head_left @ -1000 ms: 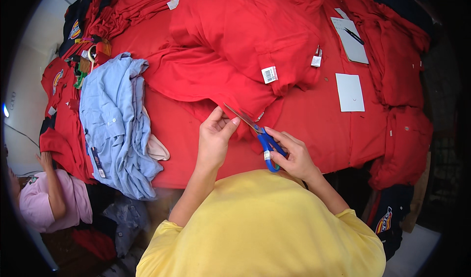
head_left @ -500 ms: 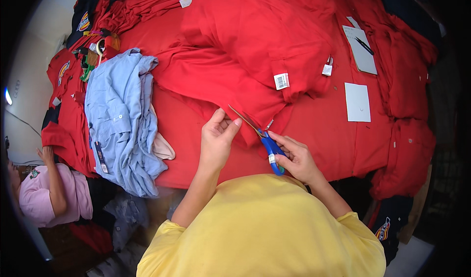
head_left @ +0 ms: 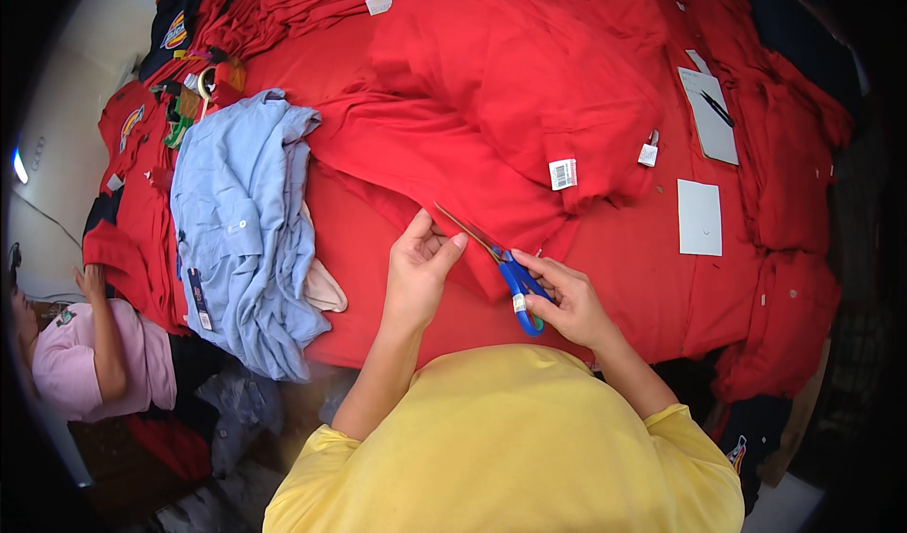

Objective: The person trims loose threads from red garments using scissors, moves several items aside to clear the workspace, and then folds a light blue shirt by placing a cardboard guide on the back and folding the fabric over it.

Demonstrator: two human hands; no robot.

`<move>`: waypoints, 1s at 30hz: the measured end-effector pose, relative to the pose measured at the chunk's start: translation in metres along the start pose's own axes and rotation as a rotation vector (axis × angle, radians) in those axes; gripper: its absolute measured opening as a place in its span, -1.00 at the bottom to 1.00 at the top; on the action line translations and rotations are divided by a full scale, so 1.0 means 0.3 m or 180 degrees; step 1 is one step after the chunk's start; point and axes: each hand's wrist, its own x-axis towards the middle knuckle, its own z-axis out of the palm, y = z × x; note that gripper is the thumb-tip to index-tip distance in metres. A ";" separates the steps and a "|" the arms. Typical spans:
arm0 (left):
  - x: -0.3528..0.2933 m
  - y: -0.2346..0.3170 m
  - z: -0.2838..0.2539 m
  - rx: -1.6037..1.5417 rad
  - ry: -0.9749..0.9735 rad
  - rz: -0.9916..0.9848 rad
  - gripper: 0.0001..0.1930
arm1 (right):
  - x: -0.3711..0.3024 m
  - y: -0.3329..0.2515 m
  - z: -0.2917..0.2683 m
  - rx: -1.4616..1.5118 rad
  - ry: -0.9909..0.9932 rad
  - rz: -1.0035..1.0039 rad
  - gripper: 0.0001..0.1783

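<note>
A crumpled red garment (head_left: pixel 510 79) is spread in front of me, with its lower edge reaching my hands. My left hand (head_left: pixel 416 268) pinches that edge between thumb and fingers, close to the blade tips. Blue-handled scissors (head_left: pixel 518 283) are in my right hand (head_left: pixel 574 304), their long blades pointing up and left along the cloth toward my left thumb. Whether the blades have cloth between them cannot be made out. A white barcode label (head_left: pixel 562 174) and a small white tag (head_left: pixel 648 154) show on the garment.
To the left lies a light blue shirt (head_left: pixel 241 231), with a tape roll (head_left: pixel 205 83) beyond it. A notepad with a black pen (head_left: pixel 716 108) and a white paper (head_left: pixel 699 217) are at right. Red garments (head_left: pixel 775 174) pile along the right. A person in pink (head_left: pixel 104 353) works at far left.
The table and everything on it appear slightly further right in the view. My hands keep almost the same pose, the left pinching cloth and the right holding the scissors.
</note>
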 end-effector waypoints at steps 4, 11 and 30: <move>-0.005 0.008 -0.007 -0.0109 0.0020 -0.0110 -0.53 | 0.032 -0.003 -0.007 0.0204 -0.0089 0.0351 -0.47; 0.031 -0.013 -0.095 0.0027 0.0239 -0.0092 -0.59 | 0.057 0.005 0.010 -0.0155 -0.0109 0.0139 -0.45; 0.044 0.020 -0.110 -0.0458 0.0237 -0.0212 -0.59 | 0.094 -0.011 0.045 -0.0881 0.0013 -0.0531 -0.36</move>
